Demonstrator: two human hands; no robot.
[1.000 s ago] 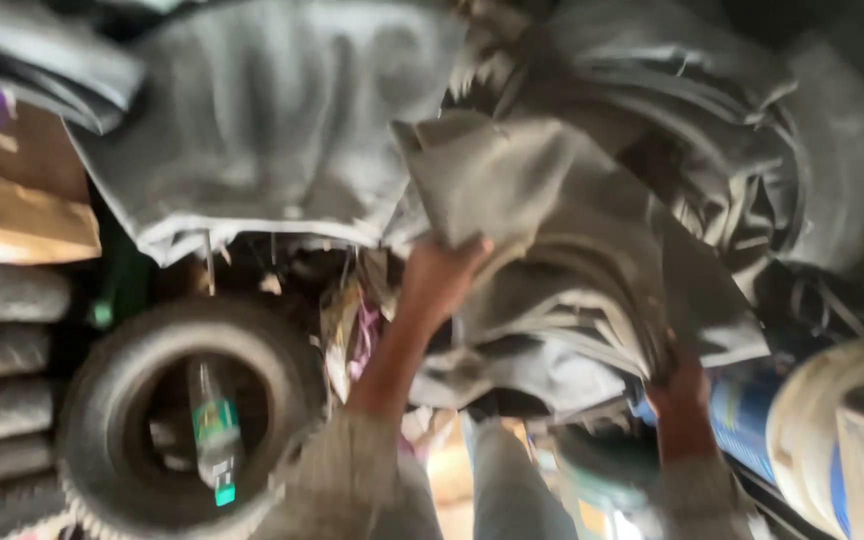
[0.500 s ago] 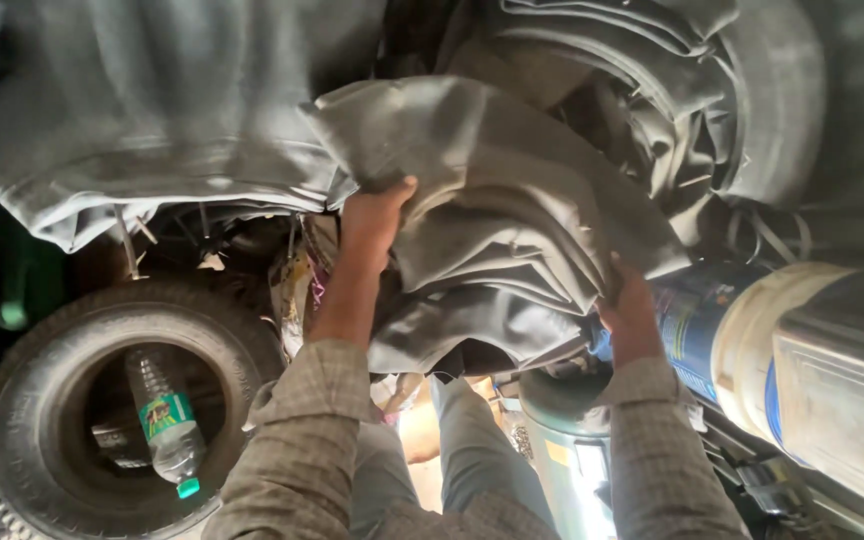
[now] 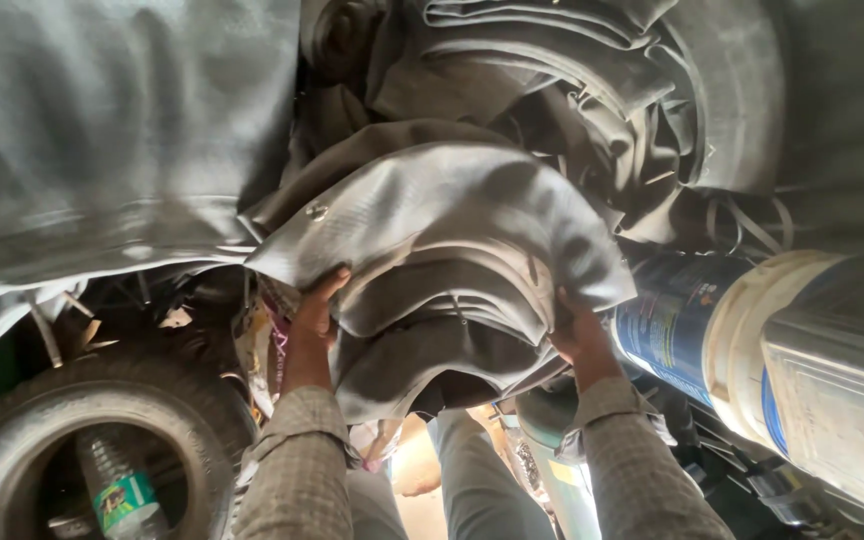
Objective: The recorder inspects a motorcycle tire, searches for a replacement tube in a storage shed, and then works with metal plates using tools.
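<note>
Object in hand: a folded grey rubber inner tube point(image 3: 452, 240), matt and creased, with a small metal valve stud point(image 3: 317, 211) showing near its left edge.

Location of object: the tube is lying at centre frame, resting against a stack of similar grey folded rubber tubes point(image 3: 572, 90) on the far side, with a large grey rubber sheet point(image 3: 102, 150) hanging at the left.

Long axis: the fold is running left to right, slightly lower at the left end.

Left hand point(image 3: 314, 310): it is gripping the lower left edge of the tube, fingers curled up under the rubber and closed on it.

Right hand point(image 3: 580, 335): it is gripping the lower right edge, largely covered by the overhanging fold; the fingers appear closed on the rubber, though their tips are hidden.

Bearing from the grip: the bulk of the tube is lying above and beyond both hands, spanning the gap between them; neither hand is clearly nearer to its middle.

Surroundings: a worn black rubber tyre point(image 3: 12, 430) is lying at near left with a clear plastic bottle with a green label point(image 3: 117, 490) inside it; a white and blue plastic bucket point(image 3: 722, 335) is lying on its side at the right.

Change from the earlier frame: the tube is now sitting fuller and higher in view, the hands are spread wider along its lower edge, and the tyre is shifted further to the near left corner.
</note>
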